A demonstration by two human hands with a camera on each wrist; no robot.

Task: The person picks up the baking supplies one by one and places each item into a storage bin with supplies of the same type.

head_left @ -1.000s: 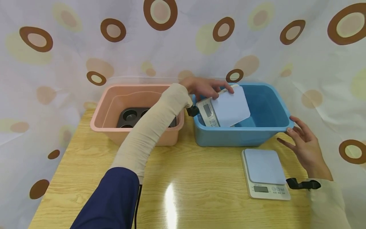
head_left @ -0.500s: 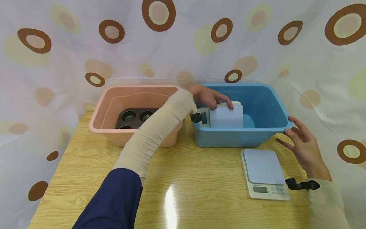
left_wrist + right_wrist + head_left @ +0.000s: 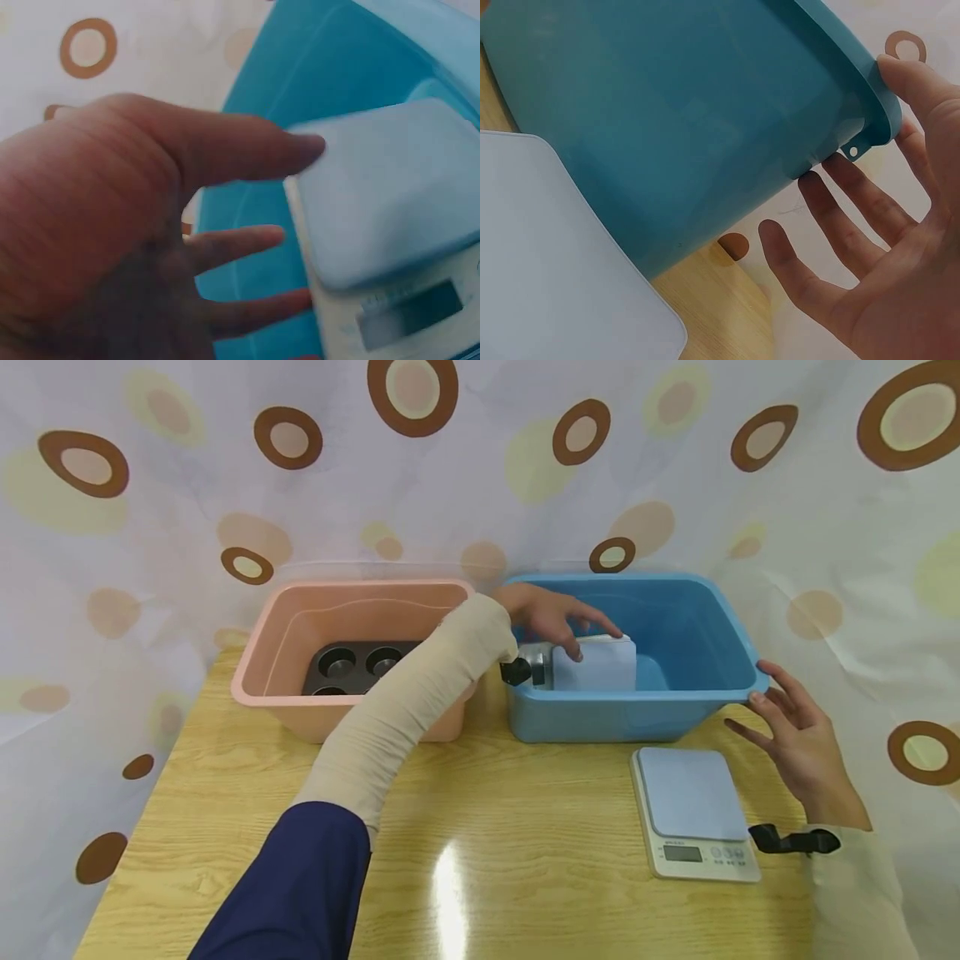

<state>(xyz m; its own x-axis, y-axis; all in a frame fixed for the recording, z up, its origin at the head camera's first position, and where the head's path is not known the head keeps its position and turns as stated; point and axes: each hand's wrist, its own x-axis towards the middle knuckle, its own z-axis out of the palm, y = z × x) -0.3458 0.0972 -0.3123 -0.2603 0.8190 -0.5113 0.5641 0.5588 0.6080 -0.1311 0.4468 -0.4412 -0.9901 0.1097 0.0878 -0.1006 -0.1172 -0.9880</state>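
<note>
Inside the left part of the blue plastic bin (image 3: 630, 718) lies a white kitchen scale (image 3: 596, 664) with a pale platform and a small display. My left hand (image 3: 547, 614) is over that scale, its fingers spread. In the left wrist view its thumb (image 3: 300, 150) overlaps the platform's corner, and the other fingers extend toward the scale's side. At the bin's right end my right hand (image 3: 802, 747) pinches the rim between thumb and index finger, with other fingertips against the bin's outer wall. A second kitchen scale (image 3: 693, 797) lies flat on the table in front of the bin.
To the left stands a pink bin (image 3: 255, 693) holding a dark muffin tin (image 3: 360, 652), partly hidden by my left forearm. Both bins stand at the back of the wooden table (image 3: 525, 827), close to a patterned cloth backdrop (image 3: 480, 485).
The scale under my left hand has gone down from a tilted position above the rim into the blue bin. My left fingers have since spread apart. The right hand stays on the rim.
</note>
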